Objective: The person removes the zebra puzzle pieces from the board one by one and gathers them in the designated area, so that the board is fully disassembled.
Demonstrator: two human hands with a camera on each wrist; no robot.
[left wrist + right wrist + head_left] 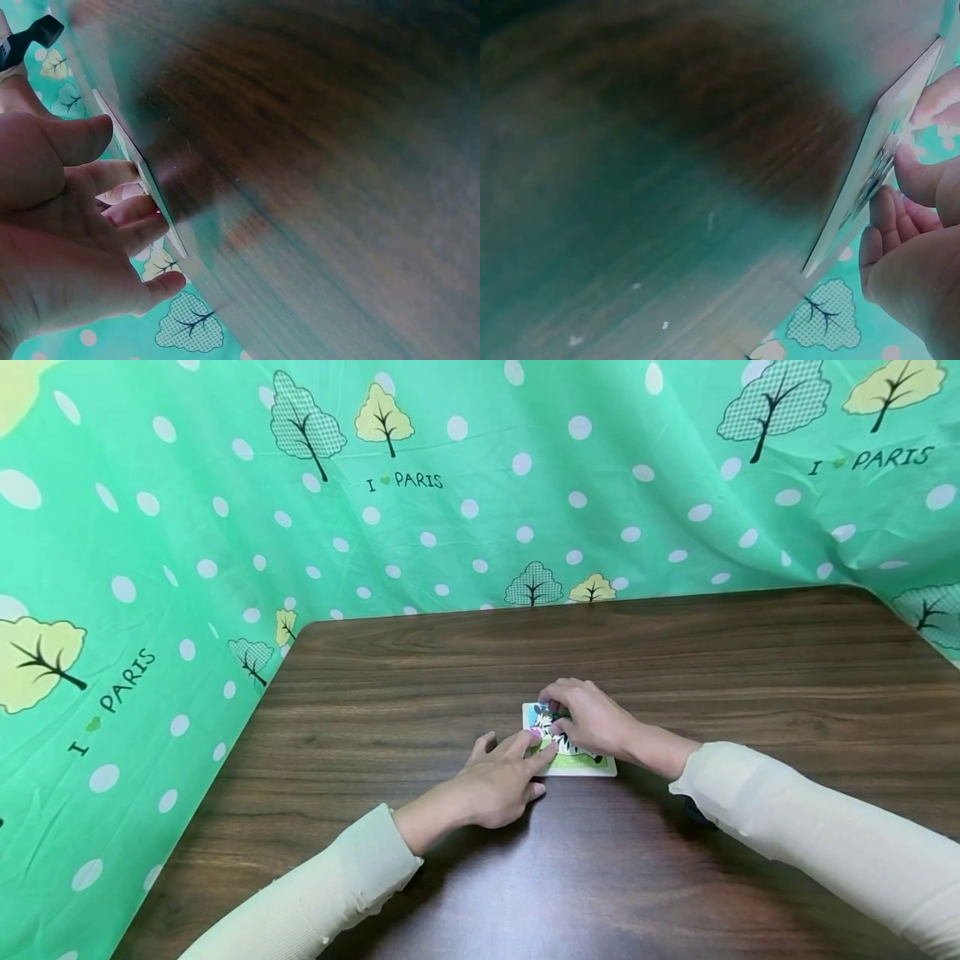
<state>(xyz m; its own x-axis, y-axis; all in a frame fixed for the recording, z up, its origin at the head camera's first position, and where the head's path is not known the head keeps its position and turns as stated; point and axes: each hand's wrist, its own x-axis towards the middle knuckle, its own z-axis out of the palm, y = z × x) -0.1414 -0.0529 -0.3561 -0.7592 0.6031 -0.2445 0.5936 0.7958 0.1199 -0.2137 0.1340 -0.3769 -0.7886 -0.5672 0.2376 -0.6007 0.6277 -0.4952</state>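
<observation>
A flat picture board (577, 766) with a white border lies on the table, showing a black-and-white zebra on green grass with a bit of blue. My left hand (498, 781) reaches over its left side, and its spread, fairly straight fingers rest on the board's surface. From the right, my right hand (596, 718) bends over the upper part of the board. Its thumb and forefinger are curved down onto the zebra picture with a small gap between them; whether they pinch anything is hidden. In the right wrist view, the right thumb (919, 176) touches the board's face.
The board lies on a dark brown wood-grain table (405, 693). Behind and to the left hangs a green cloth (420, 552) with white dots and printed trees. A small dark object (697, 812) shows under the right cuff.
</observation>
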